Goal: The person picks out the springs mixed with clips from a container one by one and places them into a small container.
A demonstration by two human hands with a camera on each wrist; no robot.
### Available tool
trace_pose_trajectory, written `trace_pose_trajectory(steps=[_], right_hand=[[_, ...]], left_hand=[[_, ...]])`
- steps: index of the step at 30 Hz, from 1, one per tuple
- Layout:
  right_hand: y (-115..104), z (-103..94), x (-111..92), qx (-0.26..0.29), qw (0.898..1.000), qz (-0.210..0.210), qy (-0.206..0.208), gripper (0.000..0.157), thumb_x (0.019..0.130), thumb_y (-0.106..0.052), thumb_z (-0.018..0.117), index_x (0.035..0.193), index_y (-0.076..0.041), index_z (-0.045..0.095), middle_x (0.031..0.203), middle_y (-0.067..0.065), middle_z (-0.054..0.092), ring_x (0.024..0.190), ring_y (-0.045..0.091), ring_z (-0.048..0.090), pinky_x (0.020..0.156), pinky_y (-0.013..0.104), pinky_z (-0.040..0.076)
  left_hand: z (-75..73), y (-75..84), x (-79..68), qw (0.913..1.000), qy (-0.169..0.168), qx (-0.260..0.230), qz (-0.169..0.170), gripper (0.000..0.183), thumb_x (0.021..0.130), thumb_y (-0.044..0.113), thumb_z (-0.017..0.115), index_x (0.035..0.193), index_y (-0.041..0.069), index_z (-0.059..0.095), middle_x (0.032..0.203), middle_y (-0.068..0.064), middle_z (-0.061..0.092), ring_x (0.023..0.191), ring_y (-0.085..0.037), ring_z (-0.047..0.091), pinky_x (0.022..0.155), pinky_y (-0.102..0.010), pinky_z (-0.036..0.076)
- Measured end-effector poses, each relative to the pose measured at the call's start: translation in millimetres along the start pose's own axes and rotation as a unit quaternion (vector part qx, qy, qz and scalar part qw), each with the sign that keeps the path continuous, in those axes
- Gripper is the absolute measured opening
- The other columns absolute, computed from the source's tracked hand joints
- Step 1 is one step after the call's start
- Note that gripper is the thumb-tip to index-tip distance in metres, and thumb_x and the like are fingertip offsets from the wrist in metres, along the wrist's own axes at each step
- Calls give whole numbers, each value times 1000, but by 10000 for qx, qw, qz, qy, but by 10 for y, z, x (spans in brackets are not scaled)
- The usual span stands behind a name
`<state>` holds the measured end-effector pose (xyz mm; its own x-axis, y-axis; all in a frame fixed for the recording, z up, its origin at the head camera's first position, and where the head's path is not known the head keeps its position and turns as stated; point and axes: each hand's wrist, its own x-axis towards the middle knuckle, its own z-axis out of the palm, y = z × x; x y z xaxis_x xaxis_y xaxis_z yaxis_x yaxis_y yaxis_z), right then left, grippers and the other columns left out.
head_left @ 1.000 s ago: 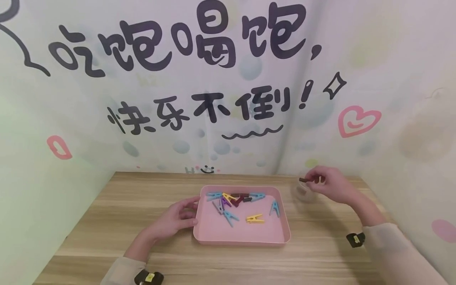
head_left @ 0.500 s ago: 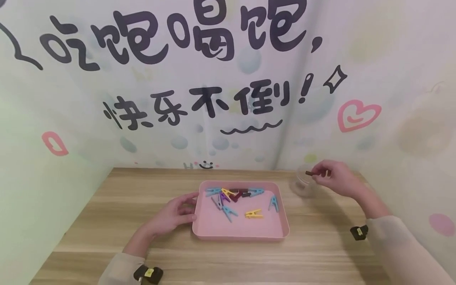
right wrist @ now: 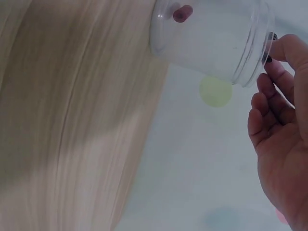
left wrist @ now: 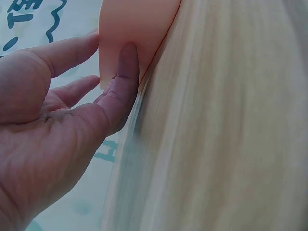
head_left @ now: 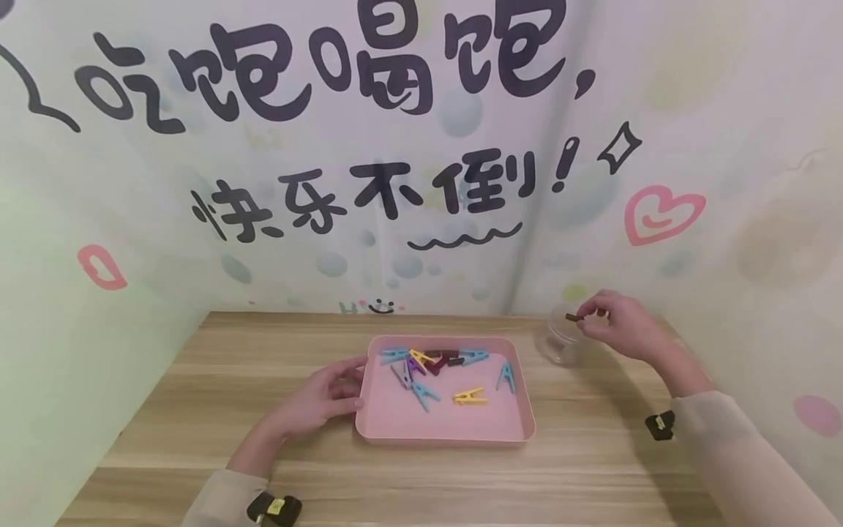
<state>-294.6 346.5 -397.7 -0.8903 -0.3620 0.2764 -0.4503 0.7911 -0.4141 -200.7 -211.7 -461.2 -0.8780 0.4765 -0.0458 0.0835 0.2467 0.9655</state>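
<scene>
In the head view my right hand [head_left: 622, 326] pinches a small dark brown stick-like piece [head_left: 574, 318] over the mouth of a clear jar [head_left: 560, 348]. Through the jar wall [right wrist: 211, 43] in the right wrist view, a short reddish-brown cylinder [right wrist: 183, 13] shows near the bottom. The thumb and index finger there are close to the jar's rim and largely cover the pinched piece. My left hand [head_left: 320, 399] rests its relaxed fingers against the left side of a pink tray [head_left: 448, 440]; the left wrist view shows fingertips [left wrist: 128, 55] on its outer wall.
Several clothespins lie in the tray, among them a yellow one [head_left: 470, 396] and a blue one [head_left: 506, 377], beside small dark brown and dark red pieces. The wooden table [head_left: 421, 479] ends at a printed white wall sheet [head_left: 316, 285] behind the tray and jar.
My right hand has drawn back slightly to the right from the jar, the small brown piece still pinched. The left hand stays at the tray. The head view has tilted slightly downward.
</scene>
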Motion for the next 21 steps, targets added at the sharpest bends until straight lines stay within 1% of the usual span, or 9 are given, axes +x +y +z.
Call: trace_pose_trajectory(steps=[2,4,6,9,11,13,16,21], right_hand=[[19,20,-2,93,9999,71,-19,38,95,-18,81,126,1,71,123,20,67,111,41,59,91,57,54],[34,39,-11,182,9997,169,-30,61,95,-26,82,142,5,59,139,27,59,126,49,52,101,68,48],[51,56,-21,280,9991,303,-40,80,95,-35,83,155,4,45,152,30,48,138,53,42,107,76,39],[44,69,-26,327,9988,377,-17,94,94,-44,82,163,-1,34,161,29,38,146,54,32,109,80,32],[14,73,-24,338,9987,372,-5,96,94,-46,82,164,-3,32,162,28,36,146,54,30,109,81,32],[-42,73,-19,362,9988,339,-7,95,94,-46,81,164,-4,32,162,27,36,146,53,30,109,81,32],[-145,82,-3,386,9989,247,2,92,94,-45,82,163,-5,36,161,25,39,146,50,33,109,80,35],[-309,111,45,435,9990,-34,-20,84,93,-39,84,159,-5,43,159,22,44,144,47,37,111,75,37]], left_hand=[[5,1,-1,10000,-5,22,3,74,102,5,69,163,-6,29,148,-31,50,131,-46,59,102,-36,58],[13,6,-3,10000,-22,28,13,74,102,4,69,163,-7,28,148,-31,50,130,-46,59,101,-35,58],[20,11,-4,10000,-43,29,39,73,102,3,68,163,-8,28,147,-32,50,129,-46,60,101,-34,59],[22,12,-5,10000,-56,33,71,73,102,1,68,162,-10,27,146,-33,50,129,-47,60,100,-33,59],[20,11,-6,10000,-52,44,73,73,102,2,68,162,-9,27,146,-33,50,129,-47,60,100,-32,59],[19,14,-9,10000,-41,51,64,73,102,2,68,162,-9,27,146,-33,50,128,-46,60,100,-32,59],[19,21,-11,10000,-15,55,52,73,102,1,68,162,-9,28,145,-32,50,128,-46,60,100,-32,59],[15,19,-11,10000,1,57,51,73,102,1,68,162,-9,28,145,-32,50,128,-46,60,99,-33,59]])
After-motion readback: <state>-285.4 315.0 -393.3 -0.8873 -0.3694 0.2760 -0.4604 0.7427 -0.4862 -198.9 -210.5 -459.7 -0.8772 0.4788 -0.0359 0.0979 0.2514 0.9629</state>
